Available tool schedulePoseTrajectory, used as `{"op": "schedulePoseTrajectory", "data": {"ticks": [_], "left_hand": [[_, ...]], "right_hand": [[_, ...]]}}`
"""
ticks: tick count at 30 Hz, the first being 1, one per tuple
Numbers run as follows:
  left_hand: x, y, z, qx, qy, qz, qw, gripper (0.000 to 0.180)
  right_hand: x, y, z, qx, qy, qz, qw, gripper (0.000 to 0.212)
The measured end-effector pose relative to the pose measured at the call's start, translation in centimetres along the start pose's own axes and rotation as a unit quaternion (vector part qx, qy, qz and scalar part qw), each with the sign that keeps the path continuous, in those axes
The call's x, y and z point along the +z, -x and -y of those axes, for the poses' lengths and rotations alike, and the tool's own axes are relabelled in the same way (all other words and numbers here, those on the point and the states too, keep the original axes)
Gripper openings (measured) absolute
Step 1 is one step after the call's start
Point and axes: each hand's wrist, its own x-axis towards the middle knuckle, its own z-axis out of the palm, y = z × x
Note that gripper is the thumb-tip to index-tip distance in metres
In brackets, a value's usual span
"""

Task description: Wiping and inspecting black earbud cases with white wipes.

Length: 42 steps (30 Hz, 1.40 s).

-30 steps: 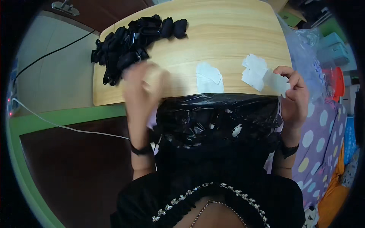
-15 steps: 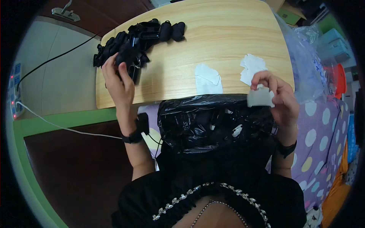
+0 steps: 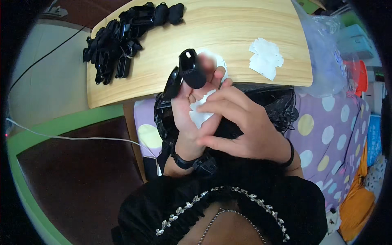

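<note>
My left hand is palm up over my lap, its fingers closed around a small black hinged case that stands open. The lid of the case hangs to the left. Across the left palm lies a jagged-edged piece of white paper. My right hand reaches over from the right, fingers stretched, with fingertips on that paper and thumb apart near the left wrist. Part of the case is hidden behind the left fingers.
Several similar black cases are heaped at the table's far left. White paper pieces lie at the right of the wooden table, and another paper sits partly behind my left fingers. A black plastic bag covers my lap.
My left hand has come back from the heap with a black case and turned palm up. My right hand has moved left, and white paper now rests in the left palm.
</note>
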Motion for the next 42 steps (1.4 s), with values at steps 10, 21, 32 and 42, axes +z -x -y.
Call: {"op": "schedulePoseTrajectory", "data": {"ticks": [10,21,32,42], "left_hand": [[0.9,1.1,0.3,0.044,-0.149,0.053,0.986,0.049],[1.0,1.0,0.0,0.107,-0.228,0.023,0.967,0.052],[1.7,1.1,-1.4,0.226,-0.555,0.125,0.79,0.054],[1.4,1.5,-1.4,0.197,-0.596,0.085,0.774,0.047]], "right_hand": [[-2.3,-0.3,-2.2,-0.17,0.119,0.084,0.975,0.029],[-2.4,-0.1,-1.7,-0.275,0.177,-0.002,0.945,0.024],[-3.0,0.7,0.9,-0.253,0.44,-0.099,0.856,0.026],[-1.8,0.9,0.4,-0.179,0.385,-0.081,0.902,0.027]]}}
